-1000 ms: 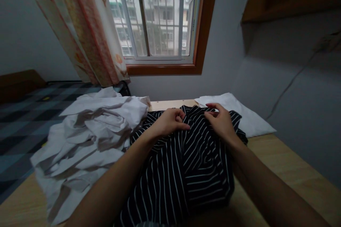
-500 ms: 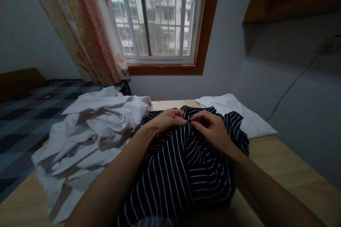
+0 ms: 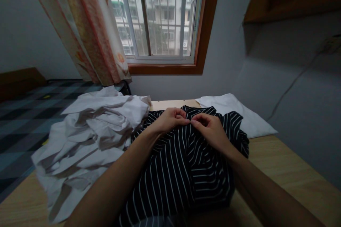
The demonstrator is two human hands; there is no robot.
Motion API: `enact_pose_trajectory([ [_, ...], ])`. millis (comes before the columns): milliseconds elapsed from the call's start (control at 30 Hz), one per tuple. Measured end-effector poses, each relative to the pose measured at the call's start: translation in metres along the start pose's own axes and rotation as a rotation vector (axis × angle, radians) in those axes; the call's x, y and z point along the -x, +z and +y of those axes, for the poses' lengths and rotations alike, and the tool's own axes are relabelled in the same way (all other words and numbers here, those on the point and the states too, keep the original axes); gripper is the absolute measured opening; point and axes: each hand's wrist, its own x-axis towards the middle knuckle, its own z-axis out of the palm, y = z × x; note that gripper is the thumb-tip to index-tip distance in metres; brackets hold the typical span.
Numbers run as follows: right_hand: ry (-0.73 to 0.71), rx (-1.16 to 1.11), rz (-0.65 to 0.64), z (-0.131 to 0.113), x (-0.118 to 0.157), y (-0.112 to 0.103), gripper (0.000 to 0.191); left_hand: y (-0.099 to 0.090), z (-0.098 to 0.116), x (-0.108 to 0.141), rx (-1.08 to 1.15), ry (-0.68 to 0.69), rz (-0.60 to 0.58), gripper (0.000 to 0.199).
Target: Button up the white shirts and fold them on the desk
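A black shirt with thin white stripes (image 3: 170, 170) lies crumpled in front of me, its lower part hanging towards my body. Near its collar, my left hand (image 3: 172, 118) pinches the front edge of the cloth between thumb and fingers. My right hand (image 3: 210, 127) pinches the same edge from the other side. The two thumbs and fingertips nearly meet at one spot. Whether a button sits between the fingertips is too small to make out.
A heap of white clothing (image 3: 90, 138) lies to the left on the wooden table (image 3: 287, 170). Folded white cloth (image 3: 239, 117) rests at the back right. Beyond the table's left side is a bed with a checked cover (image 3: 16, 127). A window (image 3: 162, 17) and a curtain (image 3: 90, 25) are ahead.
Both hands have shifted slightly; the left moved a little to the right, and the fingertips have come closer together. The shirt's front edge has moved slightly right with them.
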Motion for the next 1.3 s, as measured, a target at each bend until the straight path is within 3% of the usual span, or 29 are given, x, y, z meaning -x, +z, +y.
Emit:
enact_pose_trajectory([
  [200, -0.006, 0.095, -0.021, -0.001, 0.000, 0.000, 0.014, 0.002, 0.001, 0.001, -0.027, 0.005, 0.056, 0.022],
  [467, -0.028, 0.232, 0.129, -0.009, 0.008, 0.005, 0.014, 0.013, 0.007, 0.005, -0.041, 0.092, 0.166, 0.013],
  [567, 0.005, 0.129, 0.149, -0.002, 0.006, 0.007, 0.016, 0.015, 0.009, 0.006, -0.008, 0.111, 0.149, 0.003],
  [700, 0.108, -0.135, 0.139, 0.010, 0.000, 0.008, 0.021, 0.016, 0.004, 0.004, 0.000, 0.099, 0.108, 0.009],
  [867, 0.143, -0.192, 0.081, 0.012, -0.002, 0.008, 0.024, 0.024, -0.007, -0.003, -0.127, 0.193, 0.227, 0.003],
  [1100, 0.216, -0.301, 0.149, 0.018, -0.004, 0.011, 0.026, 0.025, -0.008, -0.004, 0.169, 0.064, 0.246, 0.016],
  [1200, 0.225, -0.333, 0.351, 0.030, -0.015, -0.004, 0.028, 0.009, -0.003, -0.007, 0.304, 0.102, 0.421, 0.017],
  [1300, 0.173, -0.334, 0.693, 0.038, -0.027, -0.034, 0.026, -0.020, 0.003, -0.010, 0.363, 0.291, 0.880, 0.014],
])
